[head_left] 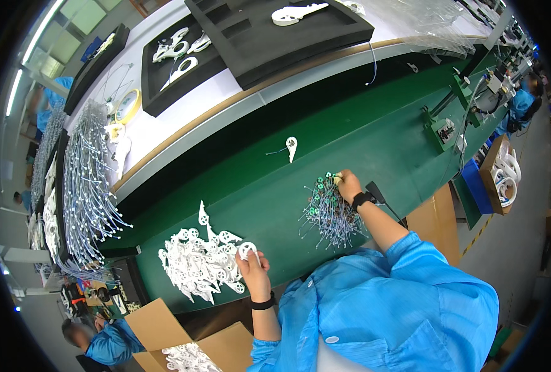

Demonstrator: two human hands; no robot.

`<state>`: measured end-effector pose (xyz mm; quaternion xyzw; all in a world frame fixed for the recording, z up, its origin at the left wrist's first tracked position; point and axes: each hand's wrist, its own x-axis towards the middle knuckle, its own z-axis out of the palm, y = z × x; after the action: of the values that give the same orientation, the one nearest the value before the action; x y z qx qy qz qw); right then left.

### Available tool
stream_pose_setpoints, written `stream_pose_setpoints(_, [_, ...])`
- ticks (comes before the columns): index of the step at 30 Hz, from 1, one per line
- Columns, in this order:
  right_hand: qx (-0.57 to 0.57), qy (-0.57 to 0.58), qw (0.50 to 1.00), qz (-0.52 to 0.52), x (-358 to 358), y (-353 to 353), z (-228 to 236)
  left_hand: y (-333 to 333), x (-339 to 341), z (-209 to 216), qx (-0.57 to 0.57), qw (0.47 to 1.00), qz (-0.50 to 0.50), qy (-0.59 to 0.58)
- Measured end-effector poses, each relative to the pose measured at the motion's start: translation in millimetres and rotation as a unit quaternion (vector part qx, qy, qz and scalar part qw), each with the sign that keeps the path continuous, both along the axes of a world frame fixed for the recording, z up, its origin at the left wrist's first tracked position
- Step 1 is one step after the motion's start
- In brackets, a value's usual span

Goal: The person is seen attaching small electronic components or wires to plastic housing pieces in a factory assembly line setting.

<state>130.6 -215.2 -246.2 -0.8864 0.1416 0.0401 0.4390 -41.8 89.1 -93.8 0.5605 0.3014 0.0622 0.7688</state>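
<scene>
On the near left of the green bench (275, 204), the left hand (255, 266) pinches 1 white part (247, 249) between thumb and fingers, just beside a loose heap of white parts (195, 266). Farther right, the right hand (349, 185) is at the far right side of a bundle of thin wires (332, 217) with green ends; its fingers are curled together, but I cannot tell whether they grip 1 wire, several or none. Beyond both hands, a separate white piece (291, 147) with a wire lies apart from the heap.

The wires cross so densely that pulling on 1 could drag its neighbours along, tightening a tangle or straining an end. The heap lies close to the near edge, so a nudge from the left forearm could send a piece over, perhaps toward the open carton (156, 323) below. The black cord (394, 212) beside the right wrist band (362, 199) might also snag on the bundle if the arm swung left.

As for writing, I can read no brand, label or lettering on the parts, wires, carton or blue sleeves (406, 248).
</scene>
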Motion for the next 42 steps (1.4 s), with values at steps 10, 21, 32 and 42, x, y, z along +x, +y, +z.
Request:
stream_pose_setpoints(10, [0.668,-0.044,0.742,0.039,-77.5,-18.5,211.7,-70.0,28.6,64.7,-0.301,0.932,-0.199,-0.038])
stream_pose_setpoints(21, [0.569,-0.217,0.768,0.198,-96.5,-17.6,267.0,-100.0,28.8,123.1,-0.481,0.837,-0.249,-0.078])
stream_pose_setpoints(32, [0.294,-0.314,0.876,0.217,-115.1,24.3,269.8,-123.9,13.9,133.2,-0.18,0.937,-0.255,-0.156])
stream_pose_setpoints(42, [0.214,-0.302,0.905,0.211,-120.5,45.5,287.0,-121.4,12.4,133.2,-0.082,0.943,-0.266,-0.181])
